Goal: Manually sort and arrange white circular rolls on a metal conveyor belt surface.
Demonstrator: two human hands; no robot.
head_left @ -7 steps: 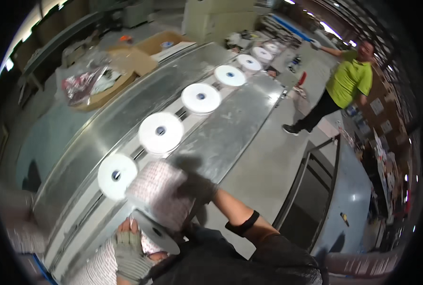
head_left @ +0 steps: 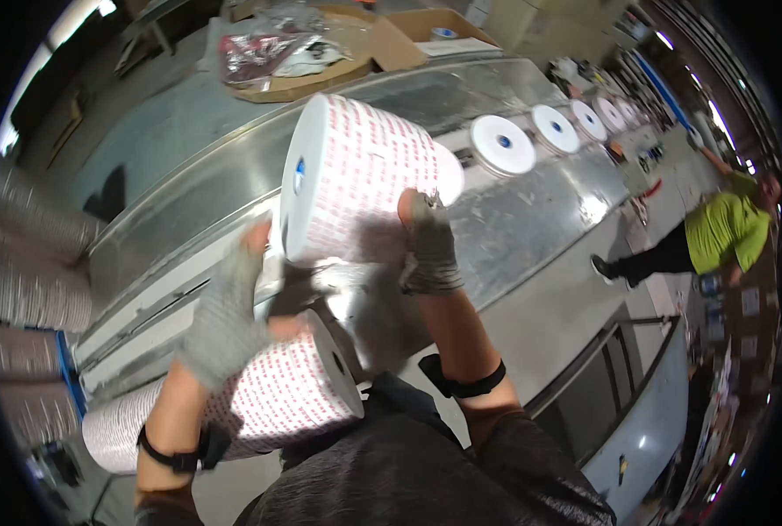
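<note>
My right hand point(head_left: 432, 245), in a grey fingerless glove, grips the right side of a wide white roll point(head_left: 369, 180) patterned with rows of red print. The roll lies tilted on its side above the metal table, its white end with a blue core facing left. My left hand point(head_left: 220, 320), also gloved and slightly blurred, is open near the roll's lower left, thumb and fingers apart. Below it, a long row of similar red-printed rolls point(head_left: 268, 394) lies against my body; the thumb is close to the nearest one, and contact is unclear.
Several white rolls with blue cores point(head_left: 503, 145) stand in a line along the metal table point(head_left: 514, 219). An open cardboard box point(head_left: 399, 39) and plastic wrap lie behind. Stacked rolls point(head_left: 31, 289) stand at left. A person in a yellow-green shirt point(head_left: 724, 230) stands at right, beside a blue-grey panel point(head_left: 654, 394).
The view has turned. The printed roll has risen and tipped onto its side with my right hand. My left hand has moved up from the lower rolls, fingers spreading.
</note>
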